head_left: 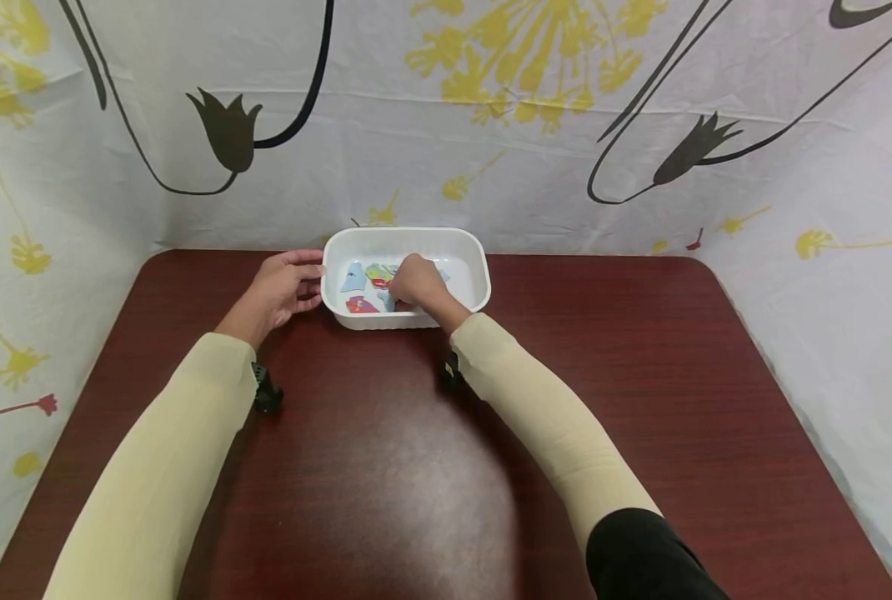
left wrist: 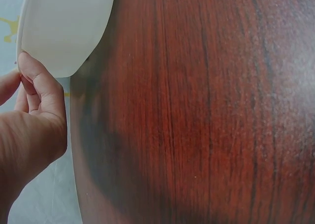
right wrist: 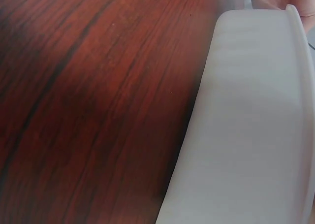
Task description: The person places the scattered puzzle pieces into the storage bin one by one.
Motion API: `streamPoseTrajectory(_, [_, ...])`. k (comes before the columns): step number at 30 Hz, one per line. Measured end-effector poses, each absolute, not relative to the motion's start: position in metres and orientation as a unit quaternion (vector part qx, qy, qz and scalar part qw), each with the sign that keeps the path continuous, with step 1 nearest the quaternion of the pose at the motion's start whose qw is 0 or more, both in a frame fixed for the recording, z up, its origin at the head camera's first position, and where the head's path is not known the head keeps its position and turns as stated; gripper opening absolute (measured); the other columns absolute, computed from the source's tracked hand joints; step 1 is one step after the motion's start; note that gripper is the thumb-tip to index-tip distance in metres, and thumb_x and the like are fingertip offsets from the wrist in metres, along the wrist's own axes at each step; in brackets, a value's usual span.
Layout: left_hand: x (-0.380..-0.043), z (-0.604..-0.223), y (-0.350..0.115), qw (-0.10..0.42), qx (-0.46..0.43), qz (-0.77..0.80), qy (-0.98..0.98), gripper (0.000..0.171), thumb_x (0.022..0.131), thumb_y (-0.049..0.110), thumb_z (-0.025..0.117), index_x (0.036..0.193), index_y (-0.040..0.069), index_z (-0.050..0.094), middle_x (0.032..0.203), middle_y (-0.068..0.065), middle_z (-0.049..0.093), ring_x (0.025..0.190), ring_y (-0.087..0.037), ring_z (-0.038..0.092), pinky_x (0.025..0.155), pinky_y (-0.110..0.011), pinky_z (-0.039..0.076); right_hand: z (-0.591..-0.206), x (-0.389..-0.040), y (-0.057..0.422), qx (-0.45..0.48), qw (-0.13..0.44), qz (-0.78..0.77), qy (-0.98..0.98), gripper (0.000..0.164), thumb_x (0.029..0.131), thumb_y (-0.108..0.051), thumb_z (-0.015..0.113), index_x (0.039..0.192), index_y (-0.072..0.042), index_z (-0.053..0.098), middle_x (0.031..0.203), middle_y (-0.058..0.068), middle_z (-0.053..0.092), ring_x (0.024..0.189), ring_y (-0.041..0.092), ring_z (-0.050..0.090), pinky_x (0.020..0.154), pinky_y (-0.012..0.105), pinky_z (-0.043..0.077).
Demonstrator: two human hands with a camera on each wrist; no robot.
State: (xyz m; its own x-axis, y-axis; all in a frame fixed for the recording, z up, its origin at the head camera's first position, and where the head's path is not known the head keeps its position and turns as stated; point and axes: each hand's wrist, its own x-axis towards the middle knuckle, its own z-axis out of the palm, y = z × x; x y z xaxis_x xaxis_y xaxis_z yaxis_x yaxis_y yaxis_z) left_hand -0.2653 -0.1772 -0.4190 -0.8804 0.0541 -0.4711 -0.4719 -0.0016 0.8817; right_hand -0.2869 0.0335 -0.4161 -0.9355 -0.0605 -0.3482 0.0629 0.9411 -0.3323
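A white plastic tub [head_left: 407,320] stands near the far edge of the table, with several flat, printed picture pieces lying in it. Among them are a light-blue piece [head_left: 353,277], a red-and-purple one [head_left: 361,305] and a yellow-green one [head_left: 378,273]. My left hand [head_left: 277,287] touches the tub's left end, its fingers relaxed and spread; in the left wrist view, the fingertips meet the rim [left wrist: 20,34]. Over the near wall, my right hand [head_left: 418,283] reaches down among the pieces. Its fingertips are mostly hidden, and I cannot tell whether they pinch a piece.
The dark red wood-grain table [head_left: 641,375] extends toward me and to both sides. A white cloth [head_left: 521,183] with flower prints hangs behind and beside it. The tub's outer wall [right wrist: 246,115] fills much of the right wrist view.
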Motion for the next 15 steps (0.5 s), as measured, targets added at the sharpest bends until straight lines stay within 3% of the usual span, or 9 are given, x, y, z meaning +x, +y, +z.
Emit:
streamPoseTrajectory(4, [-0.266, -0.420, -0.175, 0.186, -0.161, 0.685, 0.686, 0.039, 0.098, 0.020, 0.059, 0.136, 0.016, 0.053, 0.113, -0.007, 0.058, 0.073, -0.012, 0.058, 0.065, -0.024, 0.055, -0.412, -0.285, 0.036, 0.002, 0.178, -0.179, 0.968, 0.009, 0.076, -0.008, 0.065, 0.068, -0.010, 0.066, 0.061, -0.001, 0.061, 0.054, 0.013, 0.054, 0.043, 0.020, 0.039])
streamPoseTrajectory(9, [-0.266, -0.421, -0.176, 0.182, -0.161, 0.678, 0.694, 0.036, 0.099, 0.022, 0.057, 0.135, 0.016, 0.054, 0.101, -0.003, 0.060, 0.070, -0.011, 0.058, 0.065, -0.024, 0.055, -0.404, -0.281, 0.044, -0.012, 0.160, -0.200, 0.967, 0.016, 0.077, -0.007, 0.060, 0.063, -0.014, 0.064, 0.057, -0.003, 0.061, 0.052, 0.012, 0.055, 0.046, 0.020, 0.039])
streamPoseTrajectory(15, [-0.263, -0.418, -0.184, 0.174, -0.152, 0.668, 0.707, 0.034, 0.101, 0.025, 0.054, 0.133, 0.014, 0.056, 0.087, 0.001, 0.060, 0.069, -0.011, 0.058, 0.065, -0.023, 0.055, -0.399, -0.277, 0.058, -0.007, 0.166, -0.286, 0.944, 0.015, 0.084, -0.005, 0.059, 0.079, -0.007, 0.072, 0.076, 0.009, 0.072, 0.066, 0.019, 0.069, 0.054, 0.021, 0.050])
